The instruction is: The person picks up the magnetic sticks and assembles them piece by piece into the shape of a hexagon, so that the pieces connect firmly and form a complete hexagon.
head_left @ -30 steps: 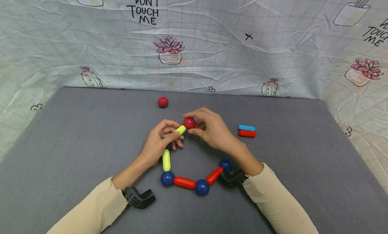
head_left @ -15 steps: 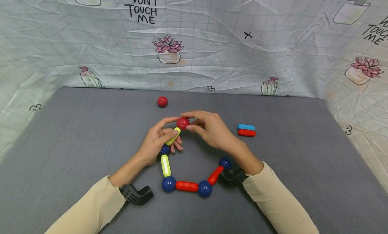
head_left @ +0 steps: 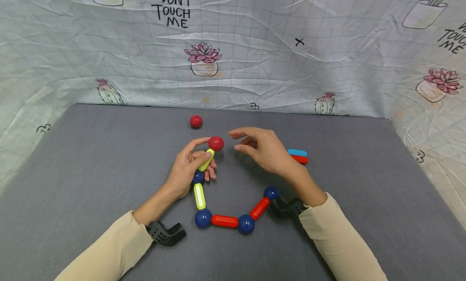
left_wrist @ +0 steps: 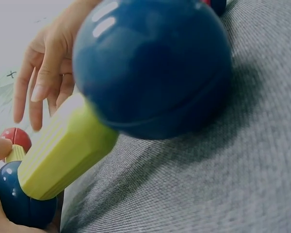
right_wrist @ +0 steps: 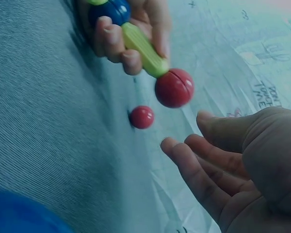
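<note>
Yellow-green ribbed plastic rod [head_left: 206, 162], pinched by left hand [head_left: 185, 166], slants lengthwise to glossy red plastic ball [head_left: 216, 143] at its tip; right hand [head_left: 265, 149], empty, fingers parted, hangs just right of ball.

Plain beige sleeves [head_left: 105, 248] on both sides here! And look, black curved wrist mounts [head_left: 165, 234], dotted with small holes.

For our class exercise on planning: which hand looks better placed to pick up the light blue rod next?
Probably the right hand: it holds nothing and is nearer the light blue rod, while the left hand grips a yellow rod.
</note>
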A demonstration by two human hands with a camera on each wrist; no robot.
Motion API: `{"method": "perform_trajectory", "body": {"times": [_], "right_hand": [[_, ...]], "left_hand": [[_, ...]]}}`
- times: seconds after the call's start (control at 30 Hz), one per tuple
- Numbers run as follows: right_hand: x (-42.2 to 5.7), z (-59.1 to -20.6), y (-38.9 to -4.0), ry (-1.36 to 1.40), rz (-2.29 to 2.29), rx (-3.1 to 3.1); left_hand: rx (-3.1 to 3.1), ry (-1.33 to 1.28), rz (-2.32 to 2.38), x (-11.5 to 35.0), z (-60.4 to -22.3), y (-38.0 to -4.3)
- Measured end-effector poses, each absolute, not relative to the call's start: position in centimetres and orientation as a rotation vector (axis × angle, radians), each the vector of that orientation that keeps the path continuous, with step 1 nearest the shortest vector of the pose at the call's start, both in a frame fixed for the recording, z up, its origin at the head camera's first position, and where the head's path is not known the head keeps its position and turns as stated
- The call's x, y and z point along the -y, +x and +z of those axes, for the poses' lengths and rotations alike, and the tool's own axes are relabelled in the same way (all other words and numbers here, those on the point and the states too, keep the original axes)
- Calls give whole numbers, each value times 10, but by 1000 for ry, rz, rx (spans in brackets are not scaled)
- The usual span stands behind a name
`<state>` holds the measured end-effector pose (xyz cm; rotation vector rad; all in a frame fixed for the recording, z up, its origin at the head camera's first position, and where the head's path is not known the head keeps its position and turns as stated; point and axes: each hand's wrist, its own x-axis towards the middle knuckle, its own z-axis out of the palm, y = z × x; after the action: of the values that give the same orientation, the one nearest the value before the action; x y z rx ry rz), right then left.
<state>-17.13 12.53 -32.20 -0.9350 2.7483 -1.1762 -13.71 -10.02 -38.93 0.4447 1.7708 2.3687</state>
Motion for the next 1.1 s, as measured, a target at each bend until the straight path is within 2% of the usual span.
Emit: {"method": "perform_trajectory", "body": {"times": [0.43,1.1], "right_hand": [[-153,-314,-175,-867,-1147,-2814],[-258,-335,-172,-548,-982,-2935]], "left_hand": [[-1844,440,2430,97,-392,-136],[-1915,399,2489,96,-391,-138]]}}
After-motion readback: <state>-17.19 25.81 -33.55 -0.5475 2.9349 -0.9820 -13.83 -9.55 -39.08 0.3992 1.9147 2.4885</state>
